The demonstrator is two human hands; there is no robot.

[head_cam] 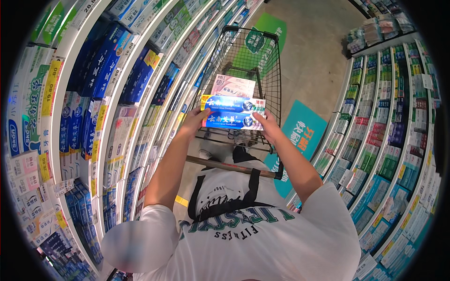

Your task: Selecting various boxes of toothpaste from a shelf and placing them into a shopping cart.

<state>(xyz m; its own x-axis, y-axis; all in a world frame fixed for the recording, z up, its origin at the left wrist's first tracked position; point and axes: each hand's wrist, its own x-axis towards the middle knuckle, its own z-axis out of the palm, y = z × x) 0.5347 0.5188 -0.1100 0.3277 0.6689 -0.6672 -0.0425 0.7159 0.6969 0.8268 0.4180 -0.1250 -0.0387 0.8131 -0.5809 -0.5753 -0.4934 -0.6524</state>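
Note:
Two blue and white toothpaste boxes (pixel 228 120), one against the other, are held level between both hands above the near end of a wire shopping cart (pixel 246 45). My left hand (pixel 195 121) grips their left ends, thumb on the front. On their right ends is my right hand (pixel 268 124), its thumb also on the front. Pale pink boxes (pixel 233 85) lie in the cart just beyond, partly hidden by the held ones. The cart's handle (pixel 228 166) crosses in front of my body, with a black strap near its right part.
Shelves of toothpaste boxes (pixel 102 66) with price strips rise close on the left. More stocked shelves (pixel 369 140) line the right side. Green and teal floor stickers (pixel 299 133) lie on the aisle floor (pixel 309 63). Packaged goods (pixel 376 28) stand at the far right.

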